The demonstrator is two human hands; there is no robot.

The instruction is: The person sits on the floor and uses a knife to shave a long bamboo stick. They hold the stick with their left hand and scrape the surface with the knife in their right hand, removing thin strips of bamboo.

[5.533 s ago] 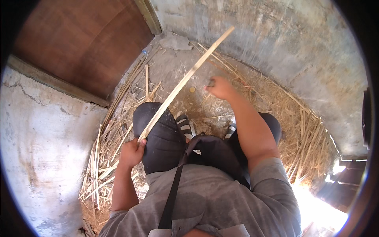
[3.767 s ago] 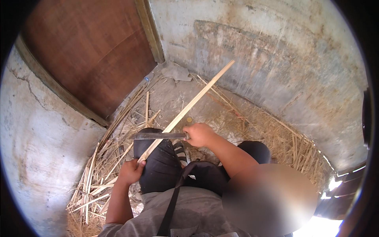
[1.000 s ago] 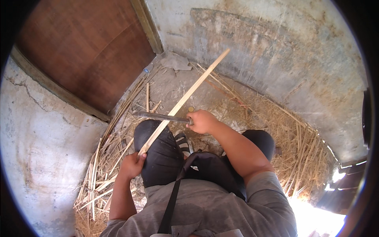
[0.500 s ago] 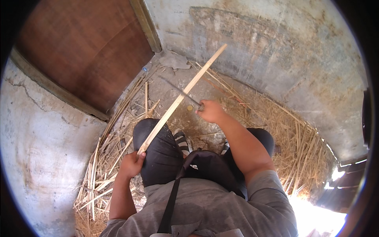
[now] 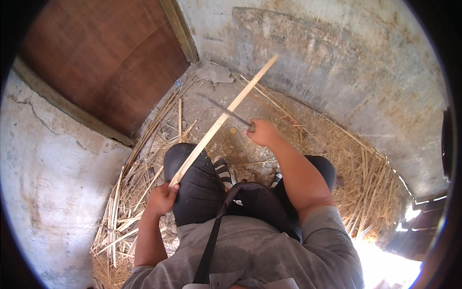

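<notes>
Bamboo strip (image 5: 221,120) runs diagonally through mid-frame, its lower end gripped in our left hand (image 5: 161,198) beside the knee. Our right hand (image 5: 262,132) clasps a dark blade (image 5: 226,111) touching the strip.

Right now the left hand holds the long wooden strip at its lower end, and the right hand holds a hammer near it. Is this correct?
Not quite. In the head view the right hand holds a thin dark blade, not a hammer. The left hand does hold the long wooden strip at its lower end.
</notes>
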